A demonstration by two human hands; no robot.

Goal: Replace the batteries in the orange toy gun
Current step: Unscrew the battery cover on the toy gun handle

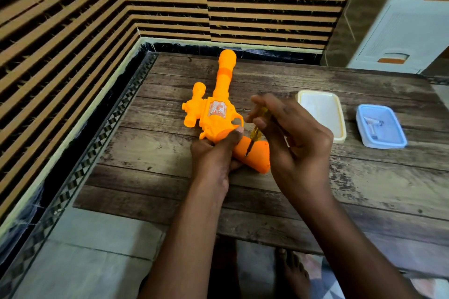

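While the orange toy gun (213,109) lies on its side on the wooden table (315,189), barrel pointing away toward the far edge, I see the left hand (213,155) wrapped around the body just behind the trigger guard, thumb pressed along the top. The right hand (289,138) pinches a yellow-handled screwdriver (255,132) between thumb and fingers, its tip set against the grip of the gun, which juts toward the near right. The gun sits in the left half of the table, near the left edge but not over it; its muzzle ends just short of the far edge, where the table meets the striped wall (145,7).

To the right of the hands I have a cream lid (323,114) lying flat, just beside the right hand, and further right a blue container (379,126) with small items inside that I cannot make out. The two stand apart from each other, with bare wood between. In front of both, toward the near edge, the wood lies open across the table's right half. A white drawer unit (401,19) stands beyond the far right corner. A bare foot (291,272) shows below the near edge.
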